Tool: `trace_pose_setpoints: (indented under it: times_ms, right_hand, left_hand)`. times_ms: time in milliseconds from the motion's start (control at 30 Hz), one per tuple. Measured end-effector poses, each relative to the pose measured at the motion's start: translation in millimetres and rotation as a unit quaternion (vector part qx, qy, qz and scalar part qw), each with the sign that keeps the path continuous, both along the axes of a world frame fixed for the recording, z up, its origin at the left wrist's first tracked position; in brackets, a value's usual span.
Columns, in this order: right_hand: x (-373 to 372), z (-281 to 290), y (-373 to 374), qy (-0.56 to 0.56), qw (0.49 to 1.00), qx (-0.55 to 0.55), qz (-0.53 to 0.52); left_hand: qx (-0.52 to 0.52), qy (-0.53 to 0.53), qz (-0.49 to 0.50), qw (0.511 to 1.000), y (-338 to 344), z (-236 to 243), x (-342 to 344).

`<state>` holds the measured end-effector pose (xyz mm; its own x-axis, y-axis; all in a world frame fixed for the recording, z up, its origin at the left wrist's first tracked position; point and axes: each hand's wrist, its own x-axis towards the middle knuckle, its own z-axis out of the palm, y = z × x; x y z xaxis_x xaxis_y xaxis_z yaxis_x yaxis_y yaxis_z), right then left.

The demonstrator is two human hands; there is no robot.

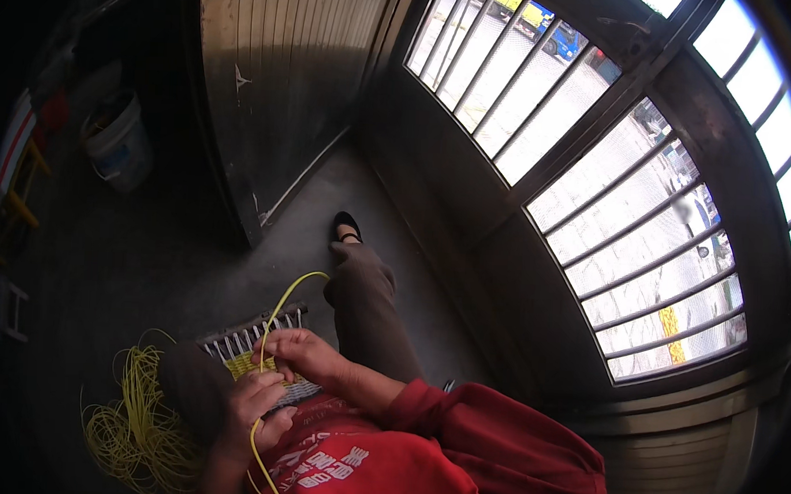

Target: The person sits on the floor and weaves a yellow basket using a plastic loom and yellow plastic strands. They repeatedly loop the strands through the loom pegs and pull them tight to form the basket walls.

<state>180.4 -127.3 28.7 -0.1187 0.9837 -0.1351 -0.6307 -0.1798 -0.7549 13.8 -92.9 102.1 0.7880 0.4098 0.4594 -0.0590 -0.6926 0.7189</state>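
On my lap rests a partly woven panel [242,365], with yellow and pale grey rows and white strands stretched to a dark bar [267,320] at its far edge. A yellow cord [289,288] arches above it. My right hand [307,353] pinches this cord over the weaving, thumb and fingers together. Closer to my body, my left hand [258,406] is curled closed around the same cord, which comes out below it and runs down across my red apron [377,476]. Both hands partly cover the panel.
A loose tangle of yellow cord [136,421] lies at my left. A barred metal door [503,199] stands ahead to the right, beside a ribbed panel [288,75]. Back left are a white bucket [122,142] and a yellow-framed object [20,204].
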Motion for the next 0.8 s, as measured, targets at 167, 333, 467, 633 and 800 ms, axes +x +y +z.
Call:
trace_pose_setpoints:
  times_ms: [167,333,467,633,800]
  right_hand:
    - [18.9,6.8,2.0,0.081,0.99,-0.053,-0.1]
    - [65.5,4.4,5.3,0.06,0.97,-0.052,-0.231]
    - [97.1,10.6,2.8,0.007,0.934,-0.061,-0.352]
    - [123.6,22.0,5.0,-0.169,0.881,0.0,-0.443]
    - [105.3,24.5,26.3,-0.19,0.895,-0.003,-0.404]
  left_hand:
    - [-0.044,0.044,-0.012,0.998,-2.9,-22.8,-1.6]
    - [-0.109,0.004,0.001,0.994,-15.5,-63.8,-8.9]
    - [-0.061,0.034,0.103,0.992,-24.7,-73.7,-20.2]
    - [-0.038,0.064,0.029,0.997,-12.8,-112.8,-22.5]
    - [-0.125,0.246,-0.145,0.95,-12.7,-193.3,-8.6]
